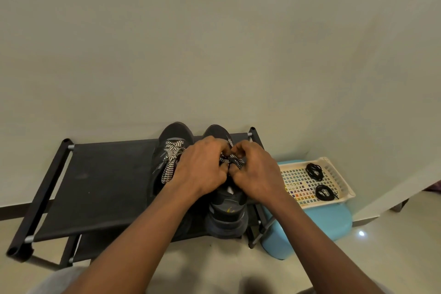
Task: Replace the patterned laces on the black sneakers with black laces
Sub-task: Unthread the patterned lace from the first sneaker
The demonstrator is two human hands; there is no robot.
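The left hand [202, 169] and the right hand [256, 174] meet over the right sneaker [226, 210]. The fingers of both are curled and pinch the right lace [235, 161] between them, above the tongue. This lace is flat and woven, with a black-and-white zigzag. The left sneaker [171, 133] stands just beside it, and the left lace [171, 157] has the same pattern. Both sneakers stand on a black fabric rack [107, 186]. At the right, well apart from the hands, a cream plastic tray [343, 186] with a grid bottom lies on a rounded blue stool [322, 222]. It holds two coiled black laces [314, 170].
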